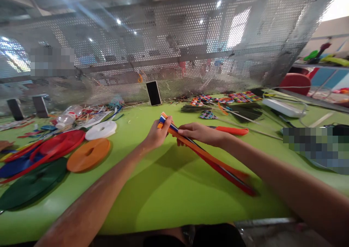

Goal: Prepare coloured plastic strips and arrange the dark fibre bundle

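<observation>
In the head view, a bundle of long flat strips (209, 159) in orange, red, white and dark blue stretches between my hands and trails down to the right. My left hand (158, 132) is closed round its upper end, where short orange, white and blue tips stick out. Fingers and thumb of my right hand (192, 132) close on the strips a little farther along. Behind my right hand lies a tool with an orange handle (231, 130), perhaps scissors or a cutter; its other end is partly hidden.
Rolls of ribbon lie at left: orange (91, 154), white (101, 130), green (35, 183) and red (64, 143). A phone (153, 93) stands by the perforated metal screen (174, 54). Woven colourful pieces (208, 115) and a white power strip (283, 108) lie at right on the green table (163, 199).
</observation>
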A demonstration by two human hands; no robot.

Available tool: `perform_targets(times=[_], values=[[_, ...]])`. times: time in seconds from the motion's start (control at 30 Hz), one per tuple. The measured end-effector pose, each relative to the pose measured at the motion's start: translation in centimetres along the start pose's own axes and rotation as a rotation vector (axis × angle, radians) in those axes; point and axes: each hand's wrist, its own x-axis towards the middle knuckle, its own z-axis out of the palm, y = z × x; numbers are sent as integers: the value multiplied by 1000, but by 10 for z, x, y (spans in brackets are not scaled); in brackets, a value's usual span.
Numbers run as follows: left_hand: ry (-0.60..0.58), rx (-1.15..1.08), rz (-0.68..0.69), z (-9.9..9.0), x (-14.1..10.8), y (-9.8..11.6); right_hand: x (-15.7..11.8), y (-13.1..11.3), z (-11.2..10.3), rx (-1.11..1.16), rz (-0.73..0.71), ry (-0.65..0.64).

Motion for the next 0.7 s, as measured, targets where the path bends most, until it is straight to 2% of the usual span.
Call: perform_targets(times=[0.07, 0.13, 0.23, 0.37, 0.53, 0.7], values=[[-61, -26, -11, 2, -4, 6, -1, 1, 4, 292, 32, -120], [-100, -45, -33, 4, -6, 10, -3, 2, 8, 491, 61, -211], [-130, -51, -38, 3, -7, 12, -4, 0, 15, 623, 52, -210], [-159, 18, -25, -4, -5, 11, -4, -3, 16, 648, 71, -188], [-175, 181, -3, -9, -3, 11, -1, 4, 9, 479, 99, -197], [-278, 9, -88, -5, -6, 8, 2, 9, 14, 478, 43, -122]])
